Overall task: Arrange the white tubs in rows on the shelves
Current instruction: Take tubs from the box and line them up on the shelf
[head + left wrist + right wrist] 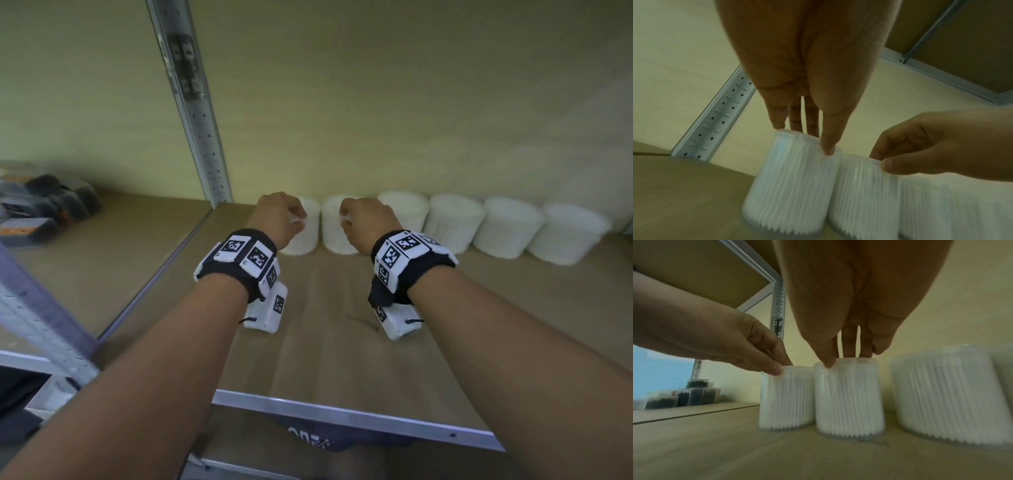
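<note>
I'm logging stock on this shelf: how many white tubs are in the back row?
6, side by side along the back wall: the left hand grips tub one, the right hand tub two, four more run right. More may sit beyond the right edge.

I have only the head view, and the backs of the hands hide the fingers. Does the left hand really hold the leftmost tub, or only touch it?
Observer: It holds it. In the right wrist view the left hand pinches the top rim of the leftmost tub between thumb and fingers.
Operator: And the right hand?
Observer: The right hand pinches the rim of the second tub the same way.
Operator: Are both tubs down?
Observer: Yes, both bases appear to rest on the shelf board.
</note>
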`<state>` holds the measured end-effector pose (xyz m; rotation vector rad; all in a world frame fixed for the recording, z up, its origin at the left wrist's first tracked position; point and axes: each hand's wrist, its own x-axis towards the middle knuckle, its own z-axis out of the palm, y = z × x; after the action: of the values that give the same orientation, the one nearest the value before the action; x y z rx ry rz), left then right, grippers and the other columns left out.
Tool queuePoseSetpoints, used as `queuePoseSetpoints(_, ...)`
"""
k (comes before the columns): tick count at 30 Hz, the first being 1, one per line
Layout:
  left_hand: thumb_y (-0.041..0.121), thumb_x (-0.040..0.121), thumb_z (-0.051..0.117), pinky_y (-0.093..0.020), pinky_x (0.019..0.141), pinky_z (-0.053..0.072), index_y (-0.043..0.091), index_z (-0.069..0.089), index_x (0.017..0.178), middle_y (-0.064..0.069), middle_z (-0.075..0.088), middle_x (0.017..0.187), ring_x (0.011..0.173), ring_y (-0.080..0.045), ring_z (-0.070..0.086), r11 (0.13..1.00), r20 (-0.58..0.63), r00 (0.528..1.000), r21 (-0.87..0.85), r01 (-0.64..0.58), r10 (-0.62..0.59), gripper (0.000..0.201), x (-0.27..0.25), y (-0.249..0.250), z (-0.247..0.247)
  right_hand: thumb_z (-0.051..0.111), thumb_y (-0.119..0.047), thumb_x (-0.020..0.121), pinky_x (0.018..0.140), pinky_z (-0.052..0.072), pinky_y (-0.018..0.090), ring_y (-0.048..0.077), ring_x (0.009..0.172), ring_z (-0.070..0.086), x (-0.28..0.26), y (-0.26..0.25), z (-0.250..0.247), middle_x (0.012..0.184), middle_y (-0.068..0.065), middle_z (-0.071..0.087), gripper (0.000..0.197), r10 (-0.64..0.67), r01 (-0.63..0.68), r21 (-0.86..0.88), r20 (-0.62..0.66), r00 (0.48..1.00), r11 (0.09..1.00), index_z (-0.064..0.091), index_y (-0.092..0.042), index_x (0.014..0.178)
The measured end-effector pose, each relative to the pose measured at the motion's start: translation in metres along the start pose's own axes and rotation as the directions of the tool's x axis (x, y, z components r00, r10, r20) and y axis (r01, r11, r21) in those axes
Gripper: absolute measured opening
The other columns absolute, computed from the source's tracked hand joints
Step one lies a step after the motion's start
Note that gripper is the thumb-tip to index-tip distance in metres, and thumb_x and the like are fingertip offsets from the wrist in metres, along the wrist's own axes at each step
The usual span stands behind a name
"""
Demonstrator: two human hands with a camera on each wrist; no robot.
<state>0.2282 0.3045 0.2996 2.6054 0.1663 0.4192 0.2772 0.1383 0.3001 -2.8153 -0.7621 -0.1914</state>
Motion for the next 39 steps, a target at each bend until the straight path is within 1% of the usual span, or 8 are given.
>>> queuePoseSetpoints(5, 0.014, 0.088, 0.065, -0.020, 0.084, 0.035, 0.008, 0.070, 0.104, -0.010, 0.062, 0.118, 0.112, -0.024, 0.056, 1.000, -0.017, 1.000, -0.002, 0.011, -0.011, 0.018, 0.018, -0.004, 0.009, 0.041, -0.010, 0.097, 0.093, 0.042, 0.035, 0.032, 0.104, 0.059, 0.016, 0.005, 0.005, 0.111, 0.015, 0.065, 0.027, -0.003, 0.002, -0.038, -0.017, 1.000, 0.999, 0.057, -0.004, 0.118)
queuePoseSetpoints(8, 0.015, 0.088, 0.064, -0.019, 0.084, 0.033, 0.008, 0.069, 0.105, -0.010, 0.061, 0.121, 0.113, -0.024, 0.056, 1.000, -0.016, 1.000, 0.010, 0.005, -0.005, 0.019, 0.029, -0.002, 0.014, 0.041, -0.007, 0.094, 0.117, 0.020, 0.044, 0.030, 0.106, 0.058, 0.024, 0.010, 0.008, 0.107, 0.011, 0.066, 0.027, 0.004, -0.005, -0.091, -0.008, 1.000, 0.996, 0.056, -0.008, 0.116)
queuePoseSetpoints(10, 0.014, 0.088, 0.064, -0.020, 0.085, 0.035, 0.007, 0.069, 0.106, -0.010, 0.060, 0.121, 0.114, -0.024, 0.056, 1.000, -0.017, 1.000, 0.000, 0.006, -0.006, 0.020, 0.035, -0.001, 0.017, 0.040, -0.004, 0.091, 0.120, 0.009, 0.049, 0.029, 0.104, 0.058, 0.027, 0.012, 0.010, 0.104, 0.010, 0.066, 0.028, 0.018, -0.018, -0.113, -0.001, 1.000, 0.993, 0.055, -0.010, 0.115)
queuePoseSetpoints(13, 0.014, 0.089, 0.063, -0.021, 0.085, 0.036, 0.007, 0.069, 0.106, -0.011, 0.061, 0.121, 0.113, -0.025, 0.056, 1.000, -0.026, 1.000, 0.002, 0.002, -0.002, 0.020, 0.039, 0.000, 0.019, 0.039, -0.002, 0.090, 0.121, 0.006, 0.050, 0.030, 0.103, 0.058, 0.029, 0.012, 0.011, 0.102, 0.011, 0.066, 0.030, 0.032, -0.033, -0.113, -0.009, 0.999, 0.993, 0.055, -0.009, 0.114)
queuePoseSetpoints(19, 0.018, 0.089, 0.062, -0.029, 0.096, 0.038, 0.009, 0.061, 0.121, -0.013, 0.055, 0.127, 0.118, -0.027, 0.051, 0.996, 0.073, 0.997, 0.086, -0.017, 0.011, 0.033, 0.035, 0.005, 0.014, 0.046, -0.019, 0.094, 0.121, 0.011, 0.048, 0.028, 0.121, 0.051, 0.022, 0.012, 0.008, 0.124, 0.010, 0.058, 0.039, 0.037, -0.036, -0.032, 0.039, 0.999, 0.999, 0.045, -0.009, 0.132)
queuePoseSetpoints(24, 0.022, 0.088, 0.063, -0.025, 0.092, 0.037, 0.010, 0.053, 0.128, -0.013, 0.050, 0.129, 0.119, -0.026, 0.050, 0.997, 0.087, 0.996, 0.064, -0.040, 0.034, 0.043, 0.009, 0.018, 0.001, 0.049, -0.020, 0.093, 0.108, 0.036, 0.042, 0.031, 0.120, 0.050, -0.012, 0.019, 0.000, 0.129, 0.014, 0.053, 0.044, 0.020, -0.017, 0.102, -0.030, 0.999, 0.995, 0.047, -0.009, 0.135)
queuePoseSetpoints(28, 0.027, 0.089, 0.062, -0.028, 0.095, 0.040, 0.011, 0.050, 0.132, -0.010, 0.052, 0.130, 0.119, -0.024, 0.051, 0.995, 0.148, 0.988, 0.089, -0.047, 0.034, 0.047, -0.028, 0.035, -0.017, 0.051, -0.018, 0.091, 0.097, 0.046, 0.038, 0.030, 0.117, 0.051, -0.056, 0.027, -0.013, 0.124, 0.015, 0.056, 0.041, 0.044, -0.031, 0.147, -0.083, 0.996, 0.989, 0.054, -0.006, 0.130)
queuePoseSetpoints(39, 0.027, 0.088, 0.061, -0.027, 0.096, 0.041, 0.015, 0.051, 0.131, -0.005, 0.054, 0.133, 0.121, -0.021, 0.052, 0.994, 0.259, 0.963, 0.068, -0.089, 0.069, 0.046, -0.190, 0.096, -0.031, 0.054, -0.025, 0.087, 0.102, 0.045, 0.038, 0.024, 0.122, 0.052, -0.217, 0.027, -0.036, 0.131, 0.004, 0.057, 0.042, 0.105, -0.109, 0.129, 0.039, 0.994, 0.986, 0.054, -0.017, 0.128)
